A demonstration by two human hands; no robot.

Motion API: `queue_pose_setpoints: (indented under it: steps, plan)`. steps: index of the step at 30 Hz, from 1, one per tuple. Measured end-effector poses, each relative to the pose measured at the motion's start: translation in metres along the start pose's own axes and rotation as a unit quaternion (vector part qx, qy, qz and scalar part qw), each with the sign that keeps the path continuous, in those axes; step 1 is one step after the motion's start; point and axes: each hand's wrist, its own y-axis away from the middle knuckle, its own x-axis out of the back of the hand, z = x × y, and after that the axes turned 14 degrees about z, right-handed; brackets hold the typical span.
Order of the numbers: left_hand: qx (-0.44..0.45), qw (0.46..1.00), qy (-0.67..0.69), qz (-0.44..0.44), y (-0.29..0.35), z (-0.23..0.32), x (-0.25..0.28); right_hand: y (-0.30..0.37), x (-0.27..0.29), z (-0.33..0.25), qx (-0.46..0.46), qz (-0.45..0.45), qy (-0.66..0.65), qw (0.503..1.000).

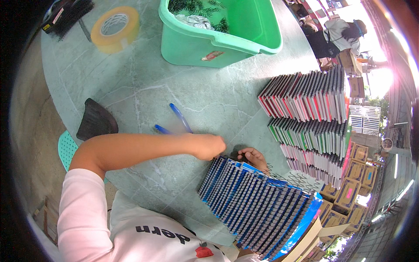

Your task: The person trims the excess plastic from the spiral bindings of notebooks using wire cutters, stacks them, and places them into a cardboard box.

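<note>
My left hand point(211, 146) is closed in a fist at the top end of a long row of blue spiral notebooks point(248, 192); what its fingers hold is hidden. Two blue handles point(180, 117) of a plier-like tool come out from under my left forearm, and its head cannot be seen. My right hand point(254, 159) shows past the far side of the row, close to the left, with bent fingers apart and nothing visible in them. Loose dark wire coils point(301, 181) stick out beside the notebooks.
A green tub point(196, 50) holding black coils and crumpled silvery material stands at the back. Yellowish tape roll point(114, 29) and a dark curved object point(97, 119) lie left. Red, green and pink-edged notebook stacks point(307, 98) stand right, with cartons point(349, 192) beyond. Another person point(342, 35) is farther off.
</note>
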Motion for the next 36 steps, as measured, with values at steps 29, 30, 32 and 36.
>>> queue_pose_setpoints:
  steps: [29,30,32,36]
  plan:
    - [0.300,0.690,0.656,0.059,-0.030,0.006,0.000,-0.004,-0.022,-0.037,0.099,-0.126,-0.128,0.979]
    - [0.316,0.658,0.681,0.061,-0.035,0.009,-0.003,-0.002,-0.029,-0.042,0.084,-0.153,-0.146,0.974]
    - [0.345,0.592,0.726,0.057,-0.046,0.017,-0.007,0.000,-0.030,-0.046,0.091,-0.167,-0.115,0.975]
    - [0.346,0.527,0.770,0.098,-0.049,0.028,-0.004,0.001,-0.021,-0.050,0.120,-0.160,-0.143,0.969]
